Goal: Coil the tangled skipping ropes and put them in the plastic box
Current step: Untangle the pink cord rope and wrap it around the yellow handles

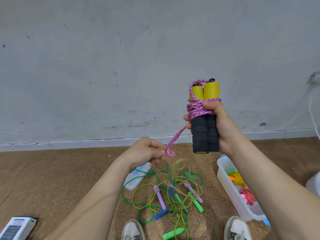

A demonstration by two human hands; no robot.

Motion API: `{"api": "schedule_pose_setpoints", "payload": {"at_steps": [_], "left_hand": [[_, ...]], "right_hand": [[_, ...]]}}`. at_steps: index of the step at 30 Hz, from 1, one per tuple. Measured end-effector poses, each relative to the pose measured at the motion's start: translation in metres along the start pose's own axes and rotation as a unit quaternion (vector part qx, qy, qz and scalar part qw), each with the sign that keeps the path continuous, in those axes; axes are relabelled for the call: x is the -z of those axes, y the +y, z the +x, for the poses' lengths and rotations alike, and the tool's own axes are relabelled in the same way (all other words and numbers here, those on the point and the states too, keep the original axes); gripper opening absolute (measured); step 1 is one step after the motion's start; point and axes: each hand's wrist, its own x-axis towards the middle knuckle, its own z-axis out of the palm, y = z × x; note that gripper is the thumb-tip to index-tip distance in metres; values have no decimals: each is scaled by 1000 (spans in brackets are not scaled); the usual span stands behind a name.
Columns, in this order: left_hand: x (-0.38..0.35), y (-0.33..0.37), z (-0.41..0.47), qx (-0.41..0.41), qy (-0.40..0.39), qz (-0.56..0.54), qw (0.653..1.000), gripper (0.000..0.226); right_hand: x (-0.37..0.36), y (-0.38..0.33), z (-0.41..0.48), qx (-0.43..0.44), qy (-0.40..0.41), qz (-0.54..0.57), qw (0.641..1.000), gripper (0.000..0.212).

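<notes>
- We hold our right hand (pixel 220 125) up in the right centre of the frame, closed firmly around the two foam handles (pixel 205 134) of the pink skipping rope (pixel 197 110), which stand upright side by side, yellow ends on top.
- The pink cord is soft, light and braided; it lies wound in several turns around the handles' middle, pinned under our thumb.
- A loose tail runs down and left from the bundle to our left hand (pixel 147 151) at the frame's centre, whose fingertips pinch the curled end.
- We judge the cord limp enough to slip loose, so the best hold is the grippy foam, with the tail kept taut.
- The plastic box (pixel 230 189) sits on the floor at lower right, below our right forearm, and already holds coiled ropes, orange and red by the look of them.
- The tangled ropes (pixel 173 193), green, yellowish and twine-like, lie in the lower centre between our shoes, well below both hands; blur hides how they knot.
- A lid (pixel 136 177), probably the box's, lies under the tangle's upper left.
</notes>
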Motion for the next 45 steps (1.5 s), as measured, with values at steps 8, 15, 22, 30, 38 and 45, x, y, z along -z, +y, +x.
{"api": "schedule_pose_setpoints", "payload": {"at_steps": [8, 15, 22, 30, 38, 45], "left_hand": [[37, 18, -19, -55, 128, 31, 990, 18], [72, -35, 7, 88, 406, 41, 909, 35], [56, -13, 4, 18, 326, -44, 944, 25], [26, 32, -15, -132, 162, 72, 975, 17], [28, 38, -19, -113, 108, 101, 982, 11], [-2, 32, -16, -5, 77, 98, 992, 18]], "right_hand": [[27, -3, 10, 71, 158, -120, 978, 20], [24, -5, 7, 160, 166, -28, 973, 35], [-3, 11, 4, 78, -2, -20, 997, 34], [-11, 15, 8, -3, -140, 70, 988, 59], [-1, 11, 16, -16, -188, 96, 977, 57], [-8, 10, 17, 9, -205, 187, 961, 54]]}}
